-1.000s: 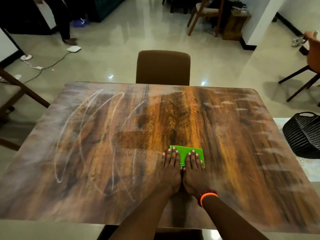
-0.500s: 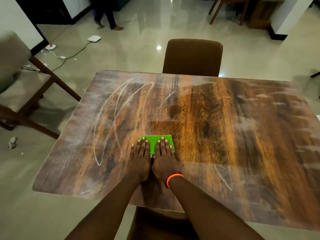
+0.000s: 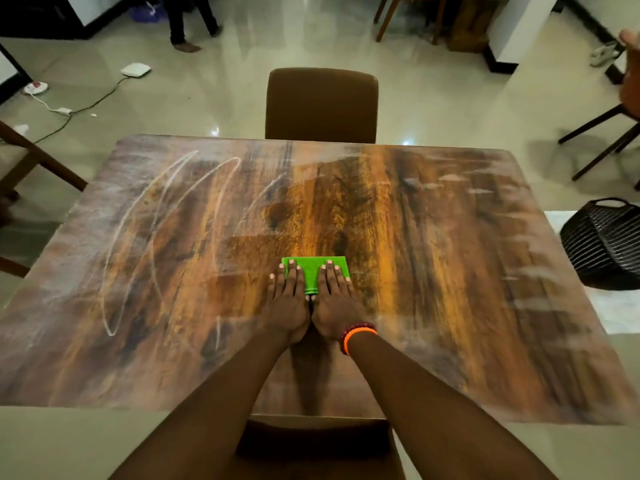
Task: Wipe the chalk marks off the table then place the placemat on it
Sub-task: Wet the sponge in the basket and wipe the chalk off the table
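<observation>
A folded green cloth (image 3: pixel 313 270) lies flat near the middle of the wooden table (image 3: pixel 433 271). My left hand (image 3: pixel 289 303) and my right hand (image 3: pixel 335 303) press on it side by side with straight fingers, thumbs touching. White chalk marks (image 3: pixel 152 237) loop across the table's left half, and fainter smears (image 3: pixel 453 178) streak the right half. The strip around the cloth looks cleaner. No placemat is in view.
A brown chair (image 3: pixel 321 103) stands at the table's far side and another chair (image 3: pixel 311 448) at the near edge under my arms. A black basket (image 3: pixel 604 242) sits at the right. Another chair (image 3: pixel 620 109) and a person's legs (image 3: pixel 188 19) are farther off.
Both hands slid the cloth left across the table, then back right toward the middle. The long chalk loops on the left remain.
</observation>
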